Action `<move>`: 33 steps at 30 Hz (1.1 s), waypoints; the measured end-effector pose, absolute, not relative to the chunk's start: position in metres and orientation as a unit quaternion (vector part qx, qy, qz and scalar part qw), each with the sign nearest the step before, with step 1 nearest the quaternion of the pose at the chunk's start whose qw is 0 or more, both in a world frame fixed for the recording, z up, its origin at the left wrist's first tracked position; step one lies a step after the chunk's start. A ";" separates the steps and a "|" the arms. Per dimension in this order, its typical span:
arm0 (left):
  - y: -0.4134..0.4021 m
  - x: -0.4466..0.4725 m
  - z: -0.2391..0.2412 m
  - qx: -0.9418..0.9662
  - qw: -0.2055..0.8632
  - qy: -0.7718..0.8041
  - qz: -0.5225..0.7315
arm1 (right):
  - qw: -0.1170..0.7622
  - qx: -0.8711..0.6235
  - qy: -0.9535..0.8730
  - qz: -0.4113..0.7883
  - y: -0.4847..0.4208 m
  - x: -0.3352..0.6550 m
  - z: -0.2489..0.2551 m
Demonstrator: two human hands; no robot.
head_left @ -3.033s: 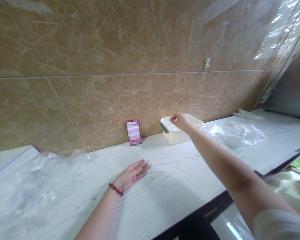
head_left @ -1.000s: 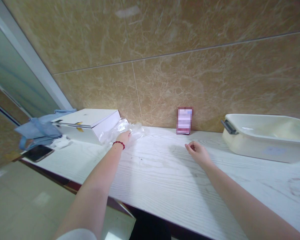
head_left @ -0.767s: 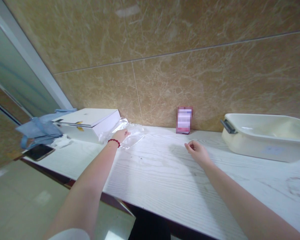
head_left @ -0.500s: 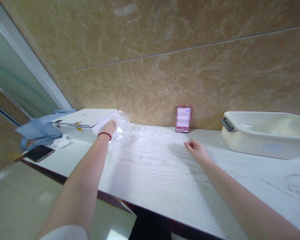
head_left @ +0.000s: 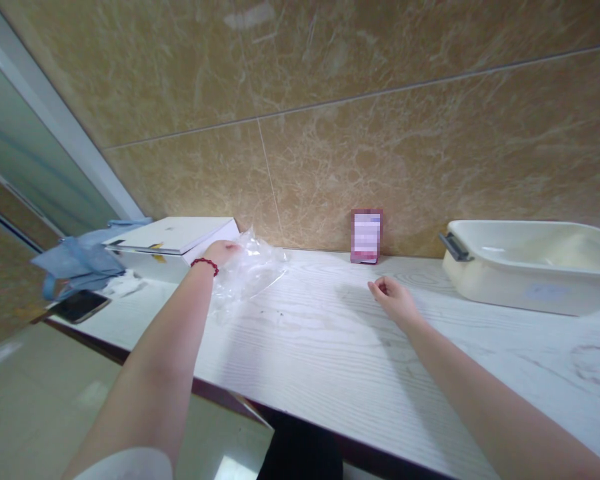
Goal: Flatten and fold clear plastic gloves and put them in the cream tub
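My left hand (head_left: 223, 251), with a red bead bracelet on the wrist, grips a clear plastic bag (head_left: 253, 269) and holds it lifted off the white wood-grain counter (head_left: 330, 347), right beside a flat white box (head_left: 173, 237). My right hand (head_left: 393, 298) rests on the counter near the middle, fingers curled in a pinch; whether anything is in them I cannot make out. A cream plastic tub with a dark handle (head_left: 530, 263) stands to its right.
A small card (head_left: 366, 236) leans against the brown marble wall. At the counter's left end lie a blue cloth (head_left: 77, 260) and a dark phone (head_left: 80, 305). The counter's front edge runs diagonally, with floor below at the left.
The view swung from the tub to the counter's left end. My left hand reached the plastic bag, gripped it and lifted it by the white box. My right hand left the tub and stays still.
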State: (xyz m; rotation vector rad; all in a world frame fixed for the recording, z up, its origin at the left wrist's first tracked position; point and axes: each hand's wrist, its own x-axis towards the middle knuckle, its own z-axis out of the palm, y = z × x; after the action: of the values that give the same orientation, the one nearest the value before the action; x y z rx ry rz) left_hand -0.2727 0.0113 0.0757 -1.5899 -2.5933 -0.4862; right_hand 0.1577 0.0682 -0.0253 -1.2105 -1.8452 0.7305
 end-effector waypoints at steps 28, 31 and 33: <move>0.002 -0.135 0.140 -0.651 -0.127 -0.677 -0.318 | 0.413 -0.457 -0.743 0.260 0.063 0.156 -0.022; -0.004 -0.106 0.140 -0.652 -0.223 -0.646 -0.329 | 0.420 -0.423 -0.754 0.276 0.056 0.154 -0.019; -0.007 -0.087 0.134 -0.624 -0.315 -0.610 -0.372 | 0.435 -0.392 -0.760 0.280 0.051 0.154 -0.017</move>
State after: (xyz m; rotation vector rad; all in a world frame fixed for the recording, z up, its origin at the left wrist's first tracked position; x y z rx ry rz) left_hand -0.0874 -0.0066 0.1343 -2.4887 -2.4319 -1.4832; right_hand 0.1539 0.0507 -0.0168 -0.9768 -1.8930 0.6964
